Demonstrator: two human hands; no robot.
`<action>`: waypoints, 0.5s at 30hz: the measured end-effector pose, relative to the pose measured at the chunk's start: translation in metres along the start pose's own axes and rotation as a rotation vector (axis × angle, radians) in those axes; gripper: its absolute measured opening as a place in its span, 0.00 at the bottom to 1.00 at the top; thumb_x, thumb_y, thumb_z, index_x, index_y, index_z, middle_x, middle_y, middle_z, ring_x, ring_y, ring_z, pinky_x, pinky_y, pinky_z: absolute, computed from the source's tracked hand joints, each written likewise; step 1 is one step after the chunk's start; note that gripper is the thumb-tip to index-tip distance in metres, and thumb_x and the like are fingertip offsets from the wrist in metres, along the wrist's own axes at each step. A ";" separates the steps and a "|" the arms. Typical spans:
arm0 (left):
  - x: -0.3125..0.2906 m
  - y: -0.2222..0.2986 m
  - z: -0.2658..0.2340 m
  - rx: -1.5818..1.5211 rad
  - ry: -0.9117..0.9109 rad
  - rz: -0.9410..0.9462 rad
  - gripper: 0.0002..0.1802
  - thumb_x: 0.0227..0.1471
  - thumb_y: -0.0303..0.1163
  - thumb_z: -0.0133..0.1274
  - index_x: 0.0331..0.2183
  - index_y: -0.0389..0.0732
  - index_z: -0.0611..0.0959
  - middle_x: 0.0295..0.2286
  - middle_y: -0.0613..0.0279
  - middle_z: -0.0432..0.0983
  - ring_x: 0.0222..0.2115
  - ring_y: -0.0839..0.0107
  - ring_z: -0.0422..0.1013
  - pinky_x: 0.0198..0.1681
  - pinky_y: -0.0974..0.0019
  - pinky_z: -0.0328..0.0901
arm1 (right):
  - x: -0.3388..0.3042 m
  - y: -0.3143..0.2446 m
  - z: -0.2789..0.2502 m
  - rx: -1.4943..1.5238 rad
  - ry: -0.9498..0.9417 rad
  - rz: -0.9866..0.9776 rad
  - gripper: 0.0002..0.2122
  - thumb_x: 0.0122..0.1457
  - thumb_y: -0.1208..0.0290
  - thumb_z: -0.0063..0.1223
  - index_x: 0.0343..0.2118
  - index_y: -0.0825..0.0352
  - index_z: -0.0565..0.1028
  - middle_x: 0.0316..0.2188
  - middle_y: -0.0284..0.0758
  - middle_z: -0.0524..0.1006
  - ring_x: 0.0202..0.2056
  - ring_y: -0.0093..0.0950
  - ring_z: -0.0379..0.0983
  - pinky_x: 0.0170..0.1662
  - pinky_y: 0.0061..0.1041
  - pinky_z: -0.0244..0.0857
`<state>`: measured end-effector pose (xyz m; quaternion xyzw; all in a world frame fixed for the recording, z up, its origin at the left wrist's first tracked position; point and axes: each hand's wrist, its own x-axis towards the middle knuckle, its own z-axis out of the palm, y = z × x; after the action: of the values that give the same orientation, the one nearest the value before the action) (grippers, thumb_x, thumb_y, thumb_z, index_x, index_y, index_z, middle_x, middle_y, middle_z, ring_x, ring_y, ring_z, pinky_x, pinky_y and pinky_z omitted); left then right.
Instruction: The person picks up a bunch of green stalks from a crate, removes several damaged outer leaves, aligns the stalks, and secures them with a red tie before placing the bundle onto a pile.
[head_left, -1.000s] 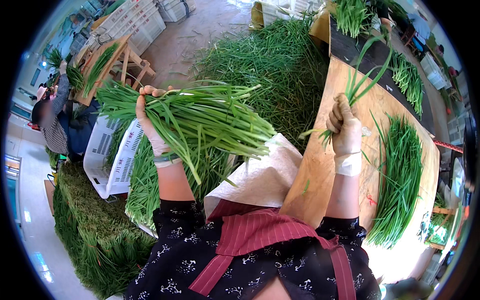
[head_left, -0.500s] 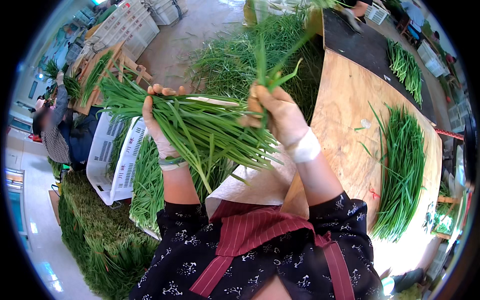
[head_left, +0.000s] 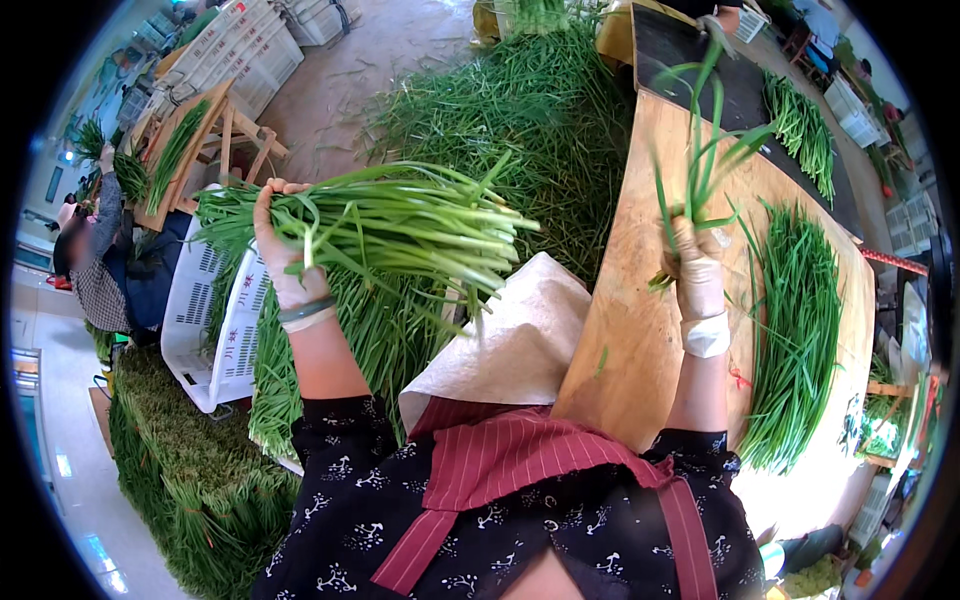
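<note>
My left hand (head_left: 280,245), in a pale glove, is wrapped round a thick bunch of garlic chives (head_left: 400,220); the pale cut ends point right and the green leaf tips hang past the hand on the left. Out to the right, my right hand (head_left: 697,262), gloved and taped at the wrist, is closed on a few loose chive stalks (head_left: 700,170) that stick up from the fist. It is held above the plywood board (head_left: 625,340), left of a laid-out pile of chives (head_left: 800,330).
A heap of loose greens (head_left: 510,130) covers the floor ahead. White crates (head_left: 240,50) stack at the far left, and another crate (head_left: 240,330) stands beside my left arm. Bundled chives (head_left: 200,460) are piled at the lower left. A person (head_left: 110,260) works at the left.
My right hand has moved away from the bunch to the right, over the board, carrying a few stalks. My left hand has shifted slightly left, with the bunch's pale ends more exposed.
</note>
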<state>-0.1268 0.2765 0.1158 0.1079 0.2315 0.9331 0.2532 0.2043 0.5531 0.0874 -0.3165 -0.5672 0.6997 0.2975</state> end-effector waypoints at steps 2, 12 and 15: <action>0.002 -0.009 0.004 0.158 0.061 0.125 0.04 0.49 0.29 0.47 0.28 0.40 0.73 0.23 0.67 0.70 0.26 0.72 0.67 0.40 0.67 0.62 | -0.002 -0.013 0.036 -0.250 -0.343 -0.095 0.21 0.50 0.64 0.56 0.45 0.68 0.69 0.32 0.32 0.74 0.34 0.20 0.69 0.38 0.20 0.63; -0.031 -0.003 0.034 0.345 0.075 -0.052 0.08 0.50 0.35 0.49 0.33 0.42 0.74 0.34 0.61 0.73 0.38 0.72 0.68 0.48 0.58 0.60 | 0.033 -0.031 0.117 0.077 -0.484 0.221 0.14 0.49 0.70 0.56 0.37 0.70 0.72 0.32 0.36 0.76 0.31 0.23 0.73 0.38 0.22 0.67; -0.041 -0.003 0.031 0.474 -0.047 -0.099 0.09 0.50 0.34 0.49 0.35 0.43 0.73 0.38 0.56 0.72 0.42 0.67 0.67 0.48 0.59 0.62 | 0.042 -0.037 0.109 0.275 -0.492 0.220 0.13 0.50 0.70 0.56 0.36 0.71 0.71 0.29 0.34 0.76 0.26 0.21 0.73 0.31 0.20 0.69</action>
<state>-0.0808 0.2689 0.1381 0.1745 0.4432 0.8363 0.2716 0.0951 0.5259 0.1366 -0.1537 -0.4844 0.8537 0.1139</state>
